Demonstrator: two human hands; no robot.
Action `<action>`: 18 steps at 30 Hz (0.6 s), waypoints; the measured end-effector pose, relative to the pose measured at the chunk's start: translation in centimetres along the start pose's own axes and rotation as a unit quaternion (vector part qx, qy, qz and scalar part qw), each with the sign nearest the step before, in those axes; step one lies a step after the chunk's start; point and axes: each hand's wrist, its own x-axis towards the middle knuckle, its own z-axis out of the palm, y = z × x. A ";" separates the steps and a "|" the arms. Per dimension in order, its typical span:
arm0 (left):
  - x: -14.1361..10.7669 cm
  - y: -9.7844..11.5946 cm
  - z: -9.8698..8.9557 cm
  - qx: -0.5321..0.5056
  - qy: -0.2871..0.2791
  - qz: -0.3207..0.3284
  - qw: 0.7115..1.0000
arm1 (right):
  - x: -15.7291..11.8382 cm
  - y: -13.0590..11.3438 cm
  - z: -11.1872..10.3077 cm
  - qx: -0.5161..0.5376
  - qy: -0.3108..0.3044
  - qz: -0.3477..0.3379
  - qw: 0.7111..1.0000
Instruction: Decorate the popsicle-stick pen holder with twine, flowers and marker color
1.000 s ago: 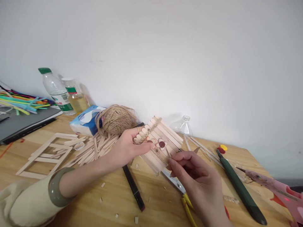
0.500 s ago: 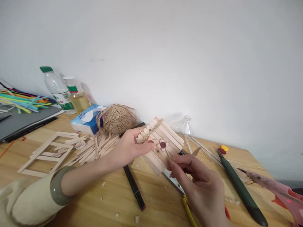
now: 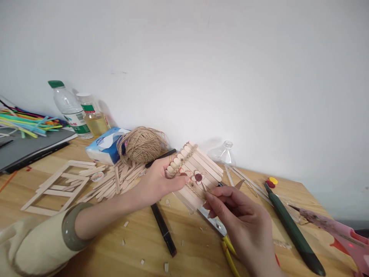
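A small panel of wooden craft sticks [image 3: 207, 165] is held up above the table, tilted. Twine is stuck along its rounded stick ends, and flower shapes with dark red centres sit on its face. My left hand [image 3: 161, 177] grips the panel's left side, with the thumb pressed on the front by one flower. Below the other flower [image 3: 198, 177], my right hand [image 3: 239, 215] pinches a thin brown strand, perhaps twine, against the panel's lower right edge. What lies between those fingertips is partly hidden.
Yellow-handled scissors [image 3: 220, 227] lie under my right hand, a black marker [image 3: 163, 230] nearby. At right are a green cutter [image 3: 294, 231] and pink glue gun [image 3: 331, 227]. Loose craft sticks [image 3: 115, 181], a twine ball [image 3: 144, 145], a tissue pack [image 3: 105, 145] and bottles [image 3: 73, 111] stand left.
The panel has shifted very slightly in my left hand. My right hand has moved a little, showing more of the scissors; its pinch stays.
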 end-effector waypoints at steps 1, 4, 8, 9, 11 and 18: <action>0.0 -0.1 0.0 0.001 0.003 0.000 1.000 | 0.0 0.0 0.0 0.004 0.000 0.000 1.000; 0.0 -0.3 0.1 0.005 0.011 0.006 1.000 | 0.0 0.1 0.0 0.008 -0.004 -0.007 1.000; -0.2 -0.5 0.2 -0.022 -0.002 0.017 1.000 | 0.1 0.5 -0.2 0.017 -0.015 -0.014 1.000; -0.2 -0.5 0.2 -0.031 -0.007 0.017 0.999 | 0.1 0.6 -0.2 0.031 -0.016 -0.003 0.999; -0.2 -0.5 0.2 -0.041 -0.014 0.018 0.999 | 0.2 0.5 -0.1 0.071 -0.010 0.033 0.997; -0.2 -0.7 0.1 -0.048 -0.003 0.026 0.999 | 0.7 -0.1 0.2 0.157 -0.024 0.131 0.979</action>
